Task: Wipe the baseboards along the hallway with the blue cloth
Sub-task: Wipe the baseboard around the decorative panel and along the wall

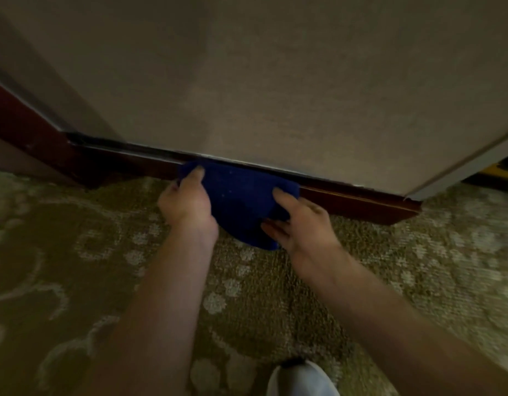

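Note:
The blue cloth (241,195) lies draped over a dark red-brown baseboard (355,200) at the foot of a beige wall, its lower part hanging onto the carpet. My left hand (187,200) grips the cloth's left edge, thumb on top near the baseboard's upper edge. My right hand (301,224) holds the cloth's right side, with fingers extended over the fabric and the thumb curled under the lower fold. Part of the baseboard is hidden behind the cloth.
The baseboard turns an inner corner at the left (72,144) and ends at an outer wall corner on the right (415,201). Patterned olive carpet (89,267) covers the floor. My white shoe (302,380) shows at the bottom edge. Something yellow (498,170) lies beyond the right corner.

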A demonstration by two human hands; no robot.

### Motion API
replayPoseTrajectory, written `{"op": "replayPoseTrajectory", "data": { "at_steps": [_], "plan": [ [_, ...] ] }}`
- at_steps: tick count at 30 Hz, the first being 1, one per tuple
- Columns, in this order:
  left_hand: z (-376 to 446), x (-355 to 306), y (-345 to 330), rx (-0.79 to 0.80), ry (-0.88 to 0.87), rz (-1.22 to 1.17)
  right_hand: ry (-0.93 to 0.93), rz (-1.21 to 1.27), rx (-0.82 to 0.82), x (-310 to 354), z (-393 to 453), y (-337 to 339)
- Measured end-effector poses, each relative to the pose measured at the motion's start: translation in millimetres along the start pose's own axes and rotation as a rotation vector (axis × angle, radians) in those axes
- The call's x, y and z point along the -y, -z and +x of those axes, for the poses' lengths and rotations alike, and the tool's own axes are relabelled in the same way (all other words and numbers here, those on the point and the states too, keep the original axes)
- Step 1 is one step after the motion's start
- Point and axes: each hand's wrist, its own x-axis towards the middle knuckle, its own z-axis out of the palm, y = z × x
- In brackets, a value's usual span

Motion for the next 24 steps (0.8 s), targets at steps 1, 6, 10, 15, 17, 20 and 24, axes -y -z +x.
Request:
{"op": "replayPoseTrajectory", "data": {
  "at_steps": [1, 6, 10, 15, 17, 20, 24],
  "plan": [
    [-3.7, 5.8, -3.3, -0.022, -0.028, -0.010, 0.013, -0.016, -0.012, 0.8, 1.1, 3.6],
    [-44.4, 41.6, -15.5, 0.178, -0.017, 0.124, 0.154, 0.106, -0.238, 9.6, -2.4, 54.0],
    [-39.4, 24.1, -7.2, 0.379, 0.019, 0.247, 0.202, 0.037, -0.316, 9.2, -7.0, 57.2],
    [-4.3, 4.5, 12.0, 0.277, 0.073, -0.048, 0.069, -0.011, -0.037, -0.4, -8.2, 11.1],
    [-8.4, 18.5, 15.3, 0.338, 0.091, -0.064, 0.089, 0.020, -0.017, 0.3, -5.0, 17.3],
    [-36.8, 49.0, 23.4, 0.499, 0.078, 0.066, 0.187, 0.142, -0.130, 4.5, -5.8, 55.4],
    [-37.9, 48.3, 29.6, 0.572, -0.040, 0.158, 0.262, 0.206, -0.190, -4.5, -14.0, 71.6]
  ]
}}
